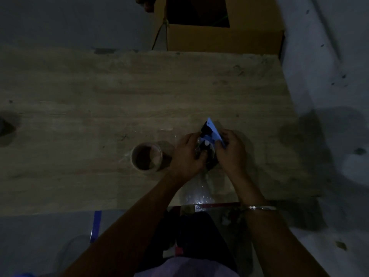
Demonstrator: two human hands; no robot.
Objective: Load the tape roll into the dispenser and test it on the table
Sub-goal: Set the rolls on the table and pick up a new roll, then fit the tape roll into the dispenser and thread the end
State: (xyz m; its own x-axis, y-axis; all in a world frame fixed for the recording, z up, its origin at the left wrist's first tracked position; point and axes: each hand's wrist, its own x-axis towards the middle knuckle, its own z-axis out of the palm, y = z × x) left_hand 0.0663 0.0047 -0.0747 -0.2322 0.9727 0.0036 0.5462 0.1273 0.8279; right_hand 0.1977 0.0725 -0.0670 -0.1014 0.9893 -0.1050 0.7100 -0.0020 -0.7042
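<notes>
A roll of clear tape (146, 156) with a brown core lies flat on the wooden table (99, 96), just left of my hands. My left hand (186, 154) and my right hand (231, 151) both grip a dark dispenser in its packaging (208, 134), held a little above the table. A blue card backing sticks up from the pack between my fingers. A crinkled clear plastic wrapper (197, 192) hangs below the pack toward the table's near edge. The scene is dim and the dispenser's shape is hard to make out.
An open cardboard box (219, 37) stands past the table's far edge. A strip of blue tape (95, 224) marks the floor at the near left. The table's right edge runs near my right hand. A dark object (6, 126) sits at the far left.
</notes>
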